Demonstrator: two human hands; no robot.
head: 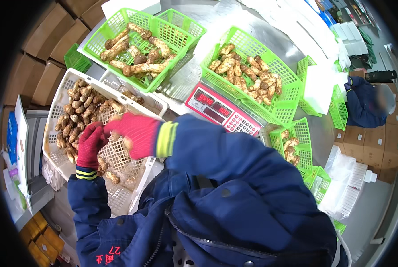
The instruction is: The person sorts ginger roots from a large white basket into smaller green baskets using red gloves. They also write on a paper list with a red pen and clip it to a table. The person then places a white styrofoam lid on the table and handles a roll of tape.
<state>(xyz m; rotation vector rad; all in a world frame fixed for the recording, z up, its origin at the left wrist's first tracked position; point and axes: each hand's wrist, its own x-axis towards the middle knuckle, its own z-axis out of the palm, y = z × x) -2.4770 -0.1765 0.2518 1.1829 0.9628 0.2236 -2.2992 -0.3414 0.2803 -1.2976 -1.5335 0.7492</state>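
Note:
Both my hands wear red knit gloves and are over a white plastic crate (125, 192) that holds many matsutake mushrooms (80, 103). My right hand (135, 133), blurred, reaches in from the right with pale mushroom (127, 143) showing between its fingers. My left hand (90, 143) is just left of it, fingers bent and almost meeting the right fingertips; whether it grips anything is hidden. Small mushrooms are heaped on the crate's left side. A few loose ones (112, 177) lie below my hands on the grid floor.
A red digital scale (224, 111) carries a green basket (290, 83) of mushrooms. Another green basket (97, 46) of larger mushrooms stands behind the crate. A smaller green basket (304, 147) is at right. Cardboard boxes (48, 31) are stacked at left. A person (366, 103) is at far right.

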